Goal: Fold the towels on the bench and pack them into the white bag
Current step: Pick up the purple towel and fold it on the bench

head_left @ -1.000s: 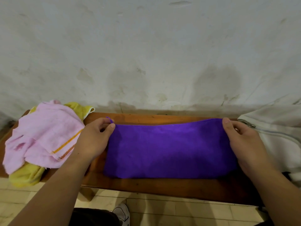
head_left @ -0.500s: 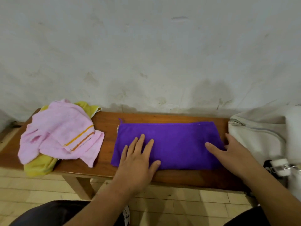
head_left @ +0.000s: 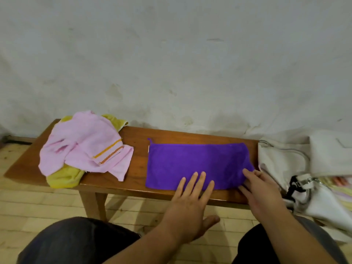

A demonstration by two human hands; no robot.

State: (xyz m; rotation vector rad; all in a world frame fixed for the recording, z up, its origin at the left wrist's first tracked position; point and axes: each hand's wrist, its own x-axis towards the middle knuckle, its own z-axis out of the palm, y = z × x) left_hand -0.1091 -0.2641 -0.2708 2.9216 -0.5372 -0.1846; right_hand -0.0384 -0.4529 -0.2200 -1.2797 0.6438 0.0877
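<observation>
Purple towel (head_left: 196, 162) under left hand (head_left: 188, 208) (flat)

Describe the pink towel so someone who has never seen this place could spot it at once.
Find the long wooden bench and look to its left end. There a crumpled pink towel lies heaped on a yellow towel. It alone carries orange stripes, unlike the flat, plain purple towel farther right.

Bare forearms run back from the left grip (head_left: 190, 208) and the right grip (head_left: 266, 193), whose fingernails are short. Below and behind each grip is a knee in dark charcoal trousers (head_left: 76, 242), which look greyer outside the right grip.
</observation>
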